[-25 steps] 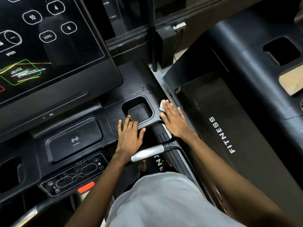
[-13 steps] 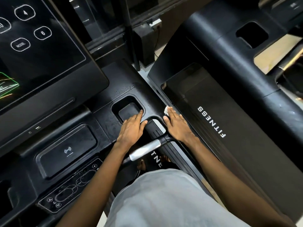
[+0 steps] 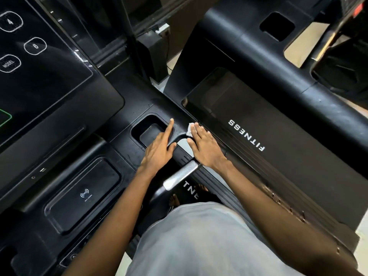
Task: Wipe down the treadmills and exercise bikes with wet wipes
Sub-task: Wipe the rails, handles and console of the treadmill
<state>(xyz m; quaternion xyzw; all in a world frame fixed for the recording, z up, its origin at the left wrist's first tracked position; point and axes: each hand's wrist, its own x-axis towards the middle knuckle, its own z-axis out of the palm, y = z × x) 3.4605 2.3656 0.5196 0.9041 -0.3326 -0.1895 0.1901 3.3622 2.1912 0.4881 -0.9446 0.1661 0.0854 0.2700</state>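
Note:
I stand on a black treadmill and look down at its console (image 3: pixel 123 148). A white wet wipe (image 3: pixel 189 130) lies under the fingers of my right hand (image 3: pixel 205 148), which presses it flat on the console's right edge. Only a corner of the wipe shows past the fingertips. My left hand (image 3: pixel 159 150) rests open on the rim of the cup holder (image 3: pixel 148 128), with straight fingers reaching over that recess. A silver handlebar grip (image 3: pixel 180 175) runs just below both hands.
The touchscreen (image 3: pixel 45 66) with lit buttons fills the upper left. A wireless charging pad (image 3: pixel 83 194) sits in the lower left. A second black treadmill marked FITNESS (image 3: pixel 247 134) stands close on the right. My grey shirt fills the bottom.
My left hand slid up and right across the cup holder, its fingers now stretched straight. The right hand with the wipe has shifted only slightly along the edge. The view panned right.

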